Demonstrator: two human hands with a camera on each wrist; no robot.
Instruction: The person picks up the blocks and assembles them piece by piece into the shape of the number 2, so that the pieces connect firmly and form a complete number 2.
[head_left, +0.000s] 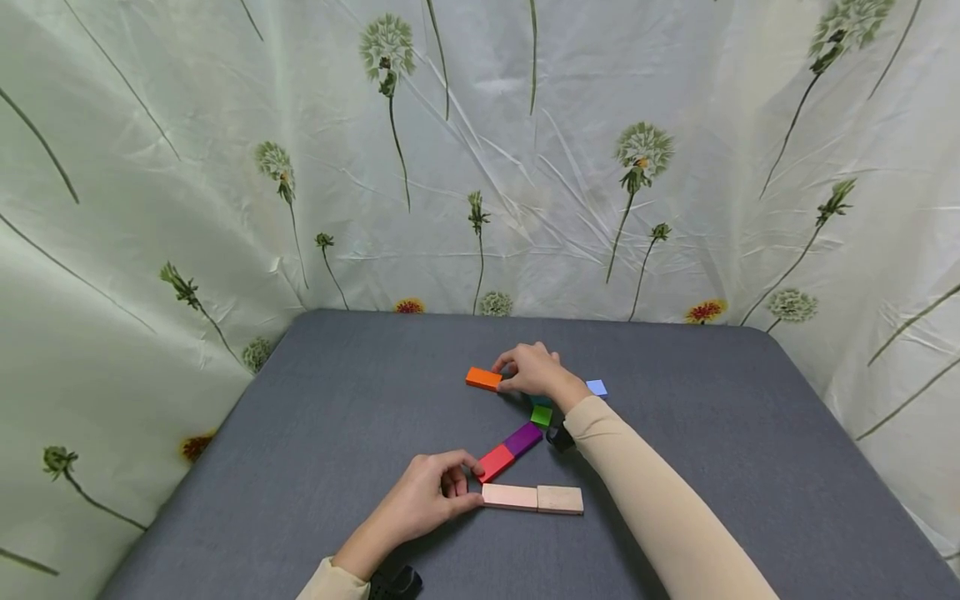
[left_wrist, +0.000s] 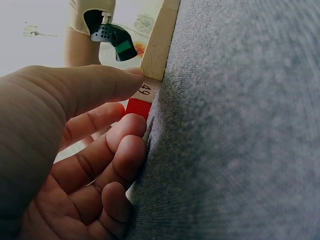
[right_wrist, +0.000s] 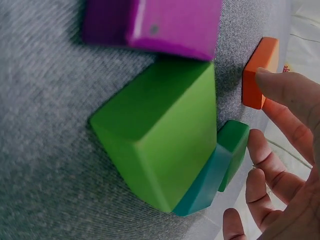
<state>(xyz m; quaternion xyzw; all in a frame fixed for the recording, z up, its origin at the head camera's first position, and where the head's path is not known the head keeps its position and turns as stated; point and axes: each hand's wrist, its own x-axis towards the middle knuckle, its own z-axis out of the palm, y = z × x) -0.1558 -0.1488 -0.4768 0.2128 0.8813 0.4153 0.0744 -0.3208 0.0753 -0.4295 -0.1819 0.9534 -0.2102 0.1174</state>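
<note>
My left hand (head_left: 427, 500) lies at the left ends of two blocks, its thumb against a plain wooden block (head_left: 510, 497) and its index fingertip at a red block (head_left: 496, 463). In the left wrist view the wooden block's end bears the number 49. Farther back, my right hand (head_left: 534, 371) pinches the right end of an orange block (head_left: 483, 379) between thumb and index finger. The right wrist view has its other fingers beside a dark green block (right_wrist: 235, 150). That one stands next to a teal block (right_wrist: 205, 185) and a light green block (right_wrist: 170, 130).
A second wooden block (head_left: 560, 499) continues the first to the right. A purple block (head_left: 523, 439) extends the red one toward the light green block. Past my right wrist sits a blue block (head_left: 597, 387). A grey cloth covers the table (head_left: 337, 400); a flowered curtain (head_left: 480, 150) hangs behind.
</note>
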